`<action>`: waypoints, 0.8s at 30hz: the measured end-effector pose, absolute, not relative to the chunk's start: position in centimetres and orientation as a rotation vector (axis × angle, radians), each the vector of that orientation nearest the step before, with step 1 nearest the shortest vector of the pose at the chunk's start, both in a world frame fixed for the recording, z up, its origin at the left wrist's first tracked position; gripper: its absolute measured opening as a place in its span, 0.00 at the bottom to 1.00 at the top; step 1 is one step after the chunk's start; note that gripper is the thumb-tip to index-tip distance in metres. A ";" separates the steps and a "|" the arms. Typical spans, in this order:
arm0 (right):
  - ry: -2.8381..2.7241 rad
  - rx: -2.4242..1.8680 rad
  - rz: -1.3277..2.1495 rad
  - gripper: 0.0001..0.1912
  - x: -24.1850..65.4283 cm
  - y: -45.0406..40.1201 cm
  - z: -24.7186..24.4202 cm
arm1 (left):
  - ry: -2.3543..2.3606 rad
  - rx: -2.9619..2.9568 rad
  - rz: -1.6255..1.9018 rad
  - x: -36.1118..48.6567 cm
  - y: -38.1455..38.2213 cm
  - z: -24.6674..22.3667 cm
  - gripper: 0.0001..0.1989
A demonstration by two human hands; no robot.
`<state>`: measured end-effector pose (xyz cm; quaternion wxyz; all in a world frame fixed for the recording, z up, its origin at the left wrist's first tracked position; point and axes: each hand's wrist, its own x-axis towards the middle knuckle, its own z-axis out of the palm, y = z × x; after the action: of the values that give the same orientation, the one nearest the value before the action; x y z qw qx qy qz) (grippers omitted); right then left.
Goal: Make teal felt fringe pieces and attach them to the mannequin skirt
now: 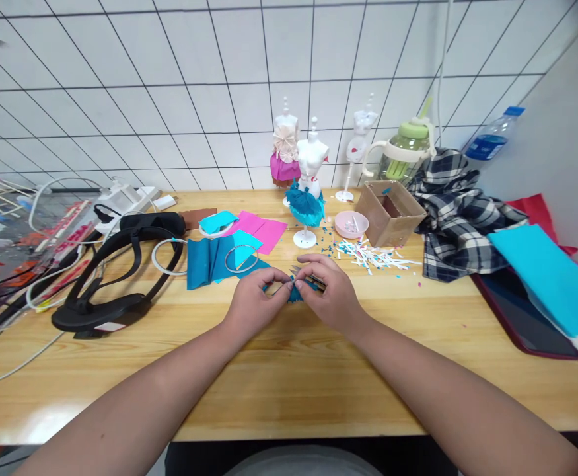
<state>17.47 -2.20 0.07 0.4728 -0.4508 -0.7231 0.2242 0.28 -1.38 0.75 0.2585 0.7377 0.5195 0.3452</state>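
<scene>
Your two hands meet over the middle of a light wooden table (pixel 289 390), both pinching a small piece of dark teal paper (pixel 295 291) between thumb and forefinger. Your left hand (pixel 259 294) holds the piece's left side, and your right hand (pixel 331 291) holds its right side, fingers curled around metal scissors (pixel 294 270) whose tips point up and to the left.

Just beyond your hands stands a white miniature dress form (pixel 312 158) with a ruffled teal skirt (pixel 306 206), upright on a round base. Behind it, to the left, is a second form in a cream top and magenta skirt (pixel 285 155); to the right, a third, mostly white form (pixel 361 135).

Right of the front form sit a pale pink dish (pixel 351 225) and an open brown box (pixel 390 213), with a loose pile of white strips (pixel 372 256) in front of them. Left of your hands lie folded dark teal paper (pixel 209 261), with a thin ring (pixel 242 258) over it, bright pink sheets (pixel 263 231), and a black headset (pixel 120 271).
</scene>
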 end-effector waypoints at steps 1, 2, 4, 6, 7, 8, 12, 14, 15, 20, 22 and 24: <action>-1.764 -1.099 0.549 0.02 17.5 -2.2 0.1 | 1.409 2.024 0.942 0.3 -1.4 0.7 0.06; -1.759 -1.093 0.549 0.02 17.5 -2.1 0.0 | 1.410 2.048 0.949 0.2 -1.4 0.7 0.06; -1.751 -1.084 0.540 0.03 17.5 -2.1 0.0 | 1.409 2.087 0.977 0.2 -1.4 0.7 0.05; -1.754 -1.079 0.513 0.03 17.5 -2.2 0.0 | 1.401 2.104 1.010 0.2 -1.4 0.6 0.05; -1.760 -1.078 0.497 0.04 17.5 -2.2 0.0 | 1.395 2.104 1.024 0.2 -1.4 0.6 0.05; -1.768 -1.077 0.480 0.04 17.5 -2.2 0.1 | 1.387 2.101 1.036 0.2 -1.4 0.6 0.05; -1.827 -1.081 0.426 0.03 17.6 -2.5 0.3 | 1.358 2.088 1.064 0.1 -1.4 0.7 0.07; -1.873 -1.062 0.396 0.04 17.8 -2.6 0.6 | 1.342 2.081 1.078 0.0 -1.4 0.8 0.07; -1.897 -1.045 0.375 0.04 17.9 -2.7 0.7 | 1.334 2.077 1.089 0.0 -1.4 0.8 0.07; -2.000 -0.991 0.241 0.06 18.4 -2.8 1.0 | 1.307 2.102 1.149 -0.1 -1.4 1.1 0.04; -2.032 -1.000 0.204 0.06 18.5 -2.8 1.0 | 1.302 2.118 1.150 0.0 -1.5 1.1 0.04; -2.050 -1.017 0.169 0.07 18.6 -2.8 1.0 | 1.303 2.122 1.138 0.0 -1.5 1.1 0.04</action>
<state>18.57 -2.79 1.04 0.4108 -0.4040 -0.8146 0.0672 -0.02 -1.49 1.14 0.2005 0.7592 0.4663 0.4074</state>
